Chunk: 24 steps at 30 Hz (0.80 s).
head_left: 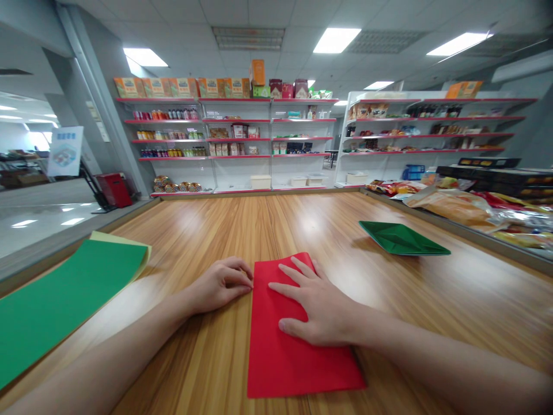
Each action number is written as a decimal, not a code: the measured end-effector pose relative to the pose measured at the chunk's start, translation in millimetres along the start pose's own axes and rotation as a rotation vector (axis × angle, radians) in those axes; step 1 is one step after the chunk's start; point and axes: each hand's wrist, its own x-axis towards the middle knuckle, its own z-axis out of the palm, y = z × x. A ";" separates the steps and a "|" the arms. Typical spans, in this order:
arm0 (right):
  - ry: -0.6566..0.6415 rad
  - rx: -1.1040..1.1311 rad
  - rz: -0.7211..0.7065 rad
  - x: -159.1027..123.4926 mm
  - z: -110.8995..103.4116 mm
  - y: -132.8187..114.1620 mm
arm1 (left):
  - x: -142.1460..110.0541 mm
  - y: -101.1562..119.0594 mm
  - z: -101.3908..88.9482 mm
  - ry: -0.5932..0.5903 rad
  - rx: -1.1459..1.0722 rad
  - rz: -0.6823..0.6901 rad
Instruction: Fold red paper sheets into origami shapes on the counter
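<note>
A sheet of red paper lies on the wooden table in front of me, folded over, with a rounded fold along its right side. My right hand rests flat on the paper with its fingers spread. At the paper's left edge, my left hand is closed, thumb and fingertips pinched together on the upper part of that edge. How much of the edge sits between those fingertips is hard to see.
Green paper sheets with a pale yellow one beneath curl up at the left. A folded green paper piece stands at the right. Snack packets lie beyond the table's right edge. Stocked shelves line the back.
</note>
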 end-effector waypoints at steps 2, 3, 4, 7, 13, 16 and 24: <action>-0.009 0.007 0.027 -2.8 -0.9 -5.0 | -0.7 -1.0 0.2 -0.013 0.015 -0.005; -0.013 0.009 0.040 -4.4 -1.2 -7.8 | -1.0 -1.1 0.3 -0.018 0.019 -0.004; -0.015 0.008 0.054 -6.0 -1.3 -10.7 | -1.3 -1.0 0.4 -0.020 0.019 -0.003; -0.016 -0.004 0.076 -9.3 -1.2 -17.1 | -1.5 0.1 0.4 -0.023 0.008 -0.003; -0.031 -0.041 0.065 -8.8 0.6 -17.9 | -1.3 0.5 -0.1 -0.035 0.014 -0.004; -0.032 -0.048 0.061 -8.3 0.9 -17.0 | -1.2 -0.1 0.1 -0.034 0.017 0.000; -0.037 -0.054 0.059 -8.5 -0.3 -17.6 | -1.2 -1.0 0.0 -0.026 0.004 0.010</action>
